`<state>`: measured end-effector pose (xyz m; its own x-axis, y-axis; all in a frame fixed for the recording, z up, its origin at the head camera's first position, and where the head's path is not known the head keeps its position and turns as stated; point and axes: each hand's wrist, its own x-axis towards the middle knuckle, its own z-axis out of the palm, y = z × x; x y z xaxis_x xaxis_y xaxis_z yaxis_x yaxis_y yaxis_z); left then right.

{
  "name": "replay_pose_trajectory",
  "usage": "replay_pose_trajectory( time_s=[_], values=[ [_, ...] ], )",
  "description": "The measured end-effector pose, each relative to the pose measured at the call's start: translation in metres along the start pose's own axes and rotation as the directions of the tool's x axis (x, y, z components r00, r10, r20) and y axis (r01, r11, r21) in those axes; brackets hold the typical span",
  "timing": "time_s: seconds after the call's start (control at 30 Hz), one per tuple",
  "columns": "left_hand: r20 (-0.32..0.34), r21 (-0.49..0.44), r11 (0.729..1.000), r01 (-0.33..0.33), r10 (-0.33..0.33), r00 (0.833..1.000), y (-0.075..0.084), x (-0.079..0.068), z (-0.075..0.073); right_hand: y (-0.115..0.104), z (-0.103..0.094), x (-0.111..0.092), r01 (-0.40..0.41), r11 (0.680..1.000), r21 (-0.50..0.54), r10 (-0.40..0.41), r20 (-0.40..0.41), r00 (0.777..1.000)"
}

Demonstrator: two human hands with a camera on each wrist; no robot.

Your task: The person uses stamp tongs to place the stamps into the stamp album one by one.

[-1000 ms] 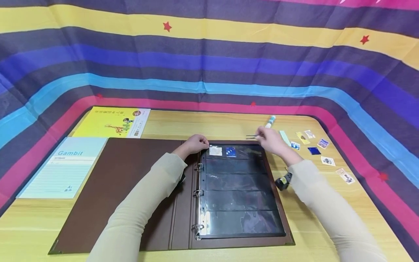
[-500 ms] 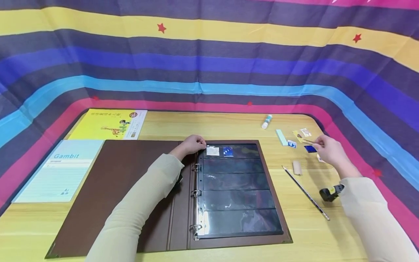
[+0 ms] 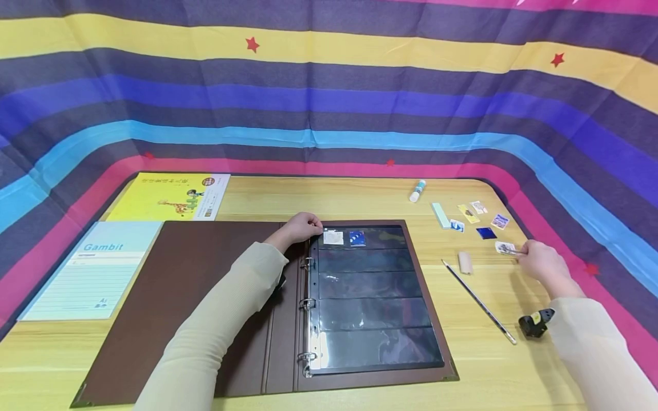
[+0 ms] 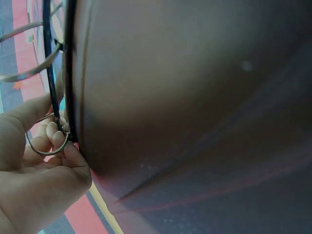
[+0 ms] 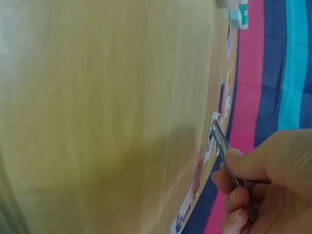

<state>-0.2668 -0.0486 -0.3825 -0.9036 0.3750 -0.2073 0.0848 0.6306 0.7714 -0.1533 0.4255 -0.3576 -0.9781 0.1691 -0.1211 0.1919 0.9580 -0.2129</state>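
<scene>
A brown ring binder [image 3: 221, 297] lies spread on the table, with a black pocket page [image 3: 372, 285] on its right side. In that page's top row sit a whitish stamp [image 3: 333, 237] and a blue stamp [image 3: 357, 238]. My left hand [image 3: 303, 226] pinches the page's upper left corner; the left wrist view shows its fingers at the black page edge [image 4: 50, 73] beside a metal ring. On the right, tweezers [image 5: 221, 146] are gripped in my right hand [image 3: 546, 264]. Their tips overlap a white stamp [image 3: 501, 246] with a dark picture.
Several loose stamps, among them a dark blue one [image 3: 485, 233], lie near the right edge by a pale green strip [image 3: 440, 216]. A glue stick [image 3: 418, 190], eraser [image 3: 465, 263] and pencil [image 3: 479, 302] are right of the binder. Notebooks [image 3: 92, 274] lie left.
My right hand has moved with the tweezers from above the page's top right corner out to the loose stamps, then nearer to me onto the white stamp. The left hand stays at the corner.
</scene>
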Motion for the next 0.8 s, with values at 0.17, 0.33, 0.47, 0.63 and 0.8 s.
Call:
replay_pose_trajectory(
  time_s=[0.17, 0.33, 0.47, 0.63, 0.8],
  values=[
    [-0.002, -0.004, 1.0, -0.003, 0.003, 1.0, -0.001, 0.0, 0.0, -0.009, 0.004, 0.004, 0.105, 0.994, 0.027, -0.105, 0.017, 0.994],
    [-0.004, -0.003, 1.0, -0.005, 0.005, 1.0, -0.001, 0.0, 0.001, -0.011, 0.003, 0.006, 0.122, 0.99, 0.066, -0.123, 0.009, 0.992],
    [-0.006, 0.003, 1.0, 0.005, -0.004, 1.0, 0.001, -0.001, 0.001, -0.005, 0.0, 0.002, 0.087, 0.994, 0.062, -0.089, 0.021, 0.996],
    [0.001, 0.001, 1.0, 0.026, -0.026, 1.0, 0.0, 0.003, 0.002, -0.002, -0.003, 0.0, 0.109, 0.992, 0.069, -0.115, 0.084, 0.99],
    [0.004, -0.017, 1.0, -0.015, 0.015, 1.0, -0.007, 0.008, 0.002, -0.005, -0.008, 0.003, 0.144, 0.985, 0.091, -0.152, 0.09, 0.984]
  ],
)
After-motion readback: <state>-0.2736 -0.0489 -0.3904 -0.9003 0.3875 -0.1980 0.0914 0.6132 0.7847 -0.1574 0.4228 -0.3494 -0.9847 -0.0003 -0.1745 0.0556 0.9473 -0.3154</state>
